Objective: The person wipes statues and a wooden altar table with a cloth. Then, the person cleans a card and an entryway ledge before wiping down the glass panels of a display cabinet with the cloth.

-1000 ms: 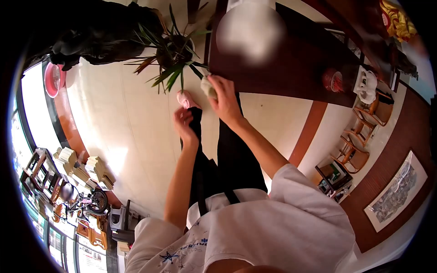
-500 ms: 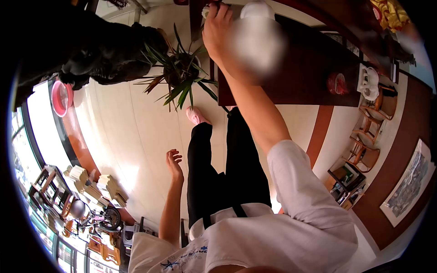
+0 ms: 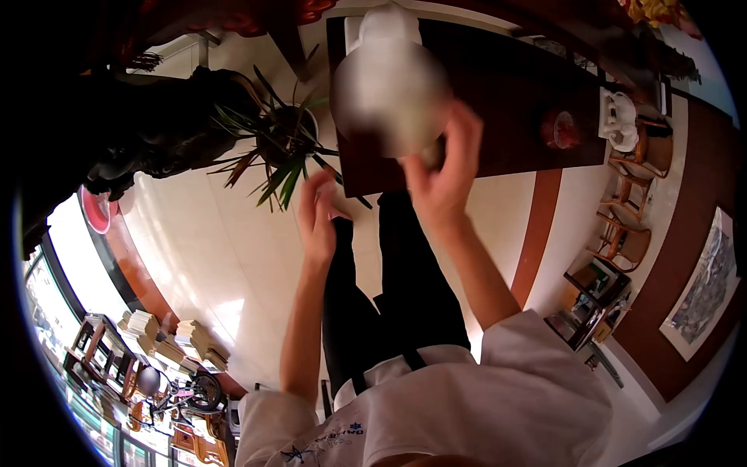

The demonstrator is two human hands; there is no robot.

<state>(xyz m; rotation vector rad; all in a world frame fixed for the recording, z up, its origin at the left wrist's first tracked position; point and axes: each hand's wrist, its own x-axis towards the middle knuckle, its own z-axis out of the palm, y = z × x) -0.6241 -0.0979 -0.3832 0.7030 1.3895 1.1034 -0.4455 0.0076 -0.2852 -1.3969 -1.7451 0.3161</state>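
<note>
My right hand is closed round a light cloth, only partly visible, at the near edge of the dark red table. A white object stands on the table beyond it, its nearer part lost in a round blur that also covers some of the cloth. Lower and to the left, my left hand is raised in front of my leg with its fingers loosely bent and apart, holding nothing. It is nearest to the spiky potted plant.
Toward the table's right end sit a red round container and a white ornament. A large dark carved form rises at the left, with a pink basin below. Wooden chairs line the right wall.
My right hand reached over the table's far left corner with the cloth, then came back toward me. My left hand dropped and has risen again. The view has shifted.
</note>
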